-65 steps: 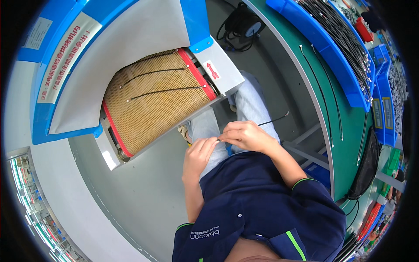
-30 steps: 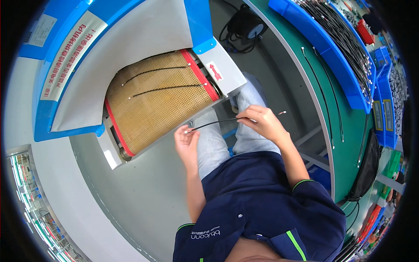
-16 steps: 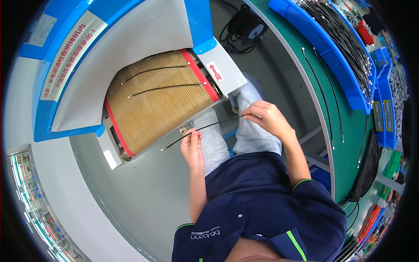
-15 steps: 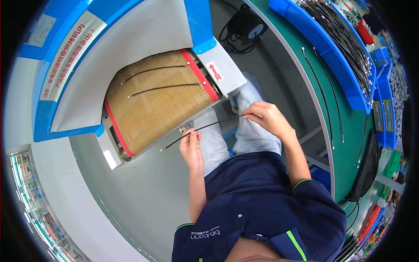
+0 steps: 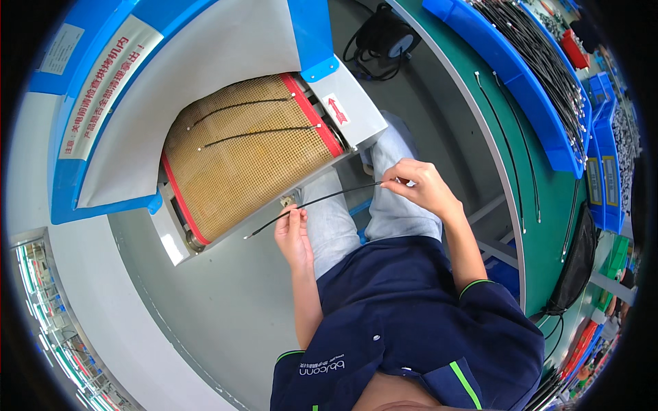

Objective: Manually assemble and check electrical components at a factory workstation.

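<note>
A thin black cable (image 5: 330,196) with small end connectors stretches between my two hands above my lap. My left hand (image 5: 293,237) pinches it near its left end, which sticks out past the fingers. The other end is gripped by my right hand (image 5: 419,186), with a small light connector showing at the fingers. Ahead and to the left, two similar black cables, a far one (image 5: 236,108) and a nearer one (image 5: 257,133), lie roughly side by side on the tan mesh conveyor belt (image 5: 240,178) with red edges.
The machine's blue and grey hood (image 5: 205,61) arches over the belt. At the right, a green table (image 5: 490,130) carries several loose black cables and a blue bin (image 5: 507,68) full of them. A black cable reel (image 5: 391,44) stands on the floor beyond.
My left hand has slid a little to the left along the cable. The two cables on the belt have shifted slightly up and left. My right hand has barely moved.
</note>
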`<state>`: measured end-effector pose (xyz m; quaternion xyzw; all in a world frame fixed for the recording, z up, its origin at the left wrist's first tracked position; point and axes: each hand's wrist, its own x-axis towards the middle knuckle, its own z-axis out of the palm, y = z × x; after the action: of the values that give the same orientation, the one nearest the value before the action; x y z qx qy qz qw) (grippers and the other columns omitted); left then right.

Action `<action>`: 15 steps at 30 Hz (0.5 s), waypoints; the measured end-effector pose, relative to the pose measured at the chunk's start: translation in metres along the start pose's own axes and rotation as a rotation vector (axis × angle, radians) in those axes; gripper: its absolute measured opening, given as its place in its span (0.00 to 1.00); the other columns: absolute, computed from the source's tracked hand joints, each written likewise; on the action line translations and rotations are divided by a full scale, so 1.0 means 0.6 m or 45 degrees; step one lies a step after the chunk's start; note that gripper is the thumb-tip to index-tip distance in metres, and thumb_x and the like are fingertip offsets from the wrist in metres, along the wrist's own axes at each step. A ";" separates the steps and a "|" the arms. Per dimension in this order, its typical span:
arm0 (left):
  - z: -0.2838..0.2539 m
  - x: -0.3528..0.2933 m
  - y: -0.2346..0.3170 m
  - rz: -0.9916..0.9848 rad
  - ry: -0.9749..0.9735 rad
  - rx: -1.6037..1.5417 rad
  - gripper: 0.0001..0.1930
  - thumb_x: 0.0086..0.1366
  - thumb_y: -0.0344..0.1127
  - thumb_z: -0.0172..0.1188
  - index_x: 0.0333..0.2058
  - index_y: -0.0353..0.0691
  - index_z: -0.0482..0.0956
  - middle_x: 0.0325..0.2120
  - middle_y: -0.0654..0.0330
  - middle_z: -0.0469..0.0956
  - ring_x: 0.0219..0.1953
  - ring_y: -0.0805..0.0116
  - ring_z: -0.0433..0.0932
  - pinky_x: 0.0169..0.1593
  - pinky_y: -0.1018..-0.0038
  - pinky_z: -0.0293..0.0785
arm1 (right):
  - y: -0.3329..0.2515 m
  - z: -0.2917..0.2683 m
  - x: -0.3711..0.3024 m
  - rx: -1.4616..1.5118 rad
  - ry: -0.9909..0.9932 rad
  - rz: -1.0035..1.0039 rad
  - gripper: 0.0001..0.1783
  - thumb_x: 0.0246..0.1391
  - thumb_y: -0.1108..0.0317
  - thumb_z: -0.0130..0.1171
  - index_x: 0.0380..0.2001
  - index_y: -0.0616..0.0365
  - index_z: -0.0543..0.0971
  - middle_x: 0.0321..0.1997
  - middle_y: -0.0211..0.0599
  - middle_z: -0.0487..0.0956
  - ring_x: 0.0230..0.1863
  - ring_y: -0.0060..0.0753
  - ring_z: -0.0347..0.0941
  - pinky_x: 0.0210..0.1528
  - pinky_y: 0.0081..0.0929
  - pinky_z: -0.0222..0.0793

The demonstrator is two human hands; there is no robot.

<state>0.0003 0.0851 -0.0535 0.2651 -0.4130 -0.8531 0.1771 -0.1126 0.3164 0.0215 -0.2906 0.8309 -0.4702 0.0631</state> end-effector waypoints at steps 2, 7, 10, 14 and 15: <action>0.000 -0.002 0.001 0.003 -0.016 -0.001 0.07 0.62 0.27 0.54 0.37 0.31 0.74 0.31 0.59 0.76 0.32 0.73 0.75 0.40 0.80 0.73 | 0.001 0.000 0.000 -0.015 0.018 -0.082 0.04 0.43 0.74 0.63 0.24 0.60 0.78 0.22 0.33 0.76 0.25 0.30 0.73 0.25 0.24 0.67; -0.002 -0.003 0.003 0.017 -0.039 0.005 0.06 0.62 0.27 0.55 0.37 0.32 0.75 0.31 0.59 0.76 0.32 0.73 0.75 0.40 0.80 0.73 | 0.005 0.001 -0.002 -0.018 0.009 -0.112 0.04 0.42 0.74 0.63 0.23 0.60 0.78 0.22 0.32 0.76 0.24 0.31 0.72 0.26 0.24 0.67; -0.003 -0.003 0.002 0.028 -0.066 -0.005 0.07 0.62 0.27 0.54 0.38 0.33 0.74 0.30 0.59 0.76 0.33 0.73 0.76 0.39 0.81 0.75 | 0.005 0.000 -0.004 -0.029 -0.007 -0.106 0.04 0.42 0.73 0.63 0.23 0.60 0.78 0.22 0.32 0.76 0.24 0.31 0.71 0.26 0.25 0.67; -0.002 -0.004 0.003 0.030 -0.060 -0.011 0.06 0.62 0.27 0.55 0.38 0.33 0.75 0.31 0.59 0.76 0.32 0.73 0.75 0.39 0.80 0.74 | 0.006 0.001 -0.003 -0.076 0.016 -0.121 0.06 0.41 0.71 0.65 0.23 0.59 0.78 0.22 0.32 0.75 0.24 0.32 0.71 0.27 0.26 0.67; -0.002 -0.005 0.003 0.022 -0.061 -0.016 0.06 0.61 0.26 0.55 0.37 0.32 0.75 0.32 0.59 0.76 0.32 0.73 0.75 0.40 0.79 0.72 | 0.006 -0.002 -0.003 -0.077 0.016 -0.124 0.06 0.41 0.71 0.65 0.23 0.59 0.78 0.22 0.32 0.75 0.24 0.32 0.71 0.27 0.26 0.67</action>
<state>0.0034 0.0849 -0.0514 0.2398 -0.4142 -0.8601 0.1762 -0.1131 0.3196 0.0190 -0.3295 0.8300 -0.4492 0.0262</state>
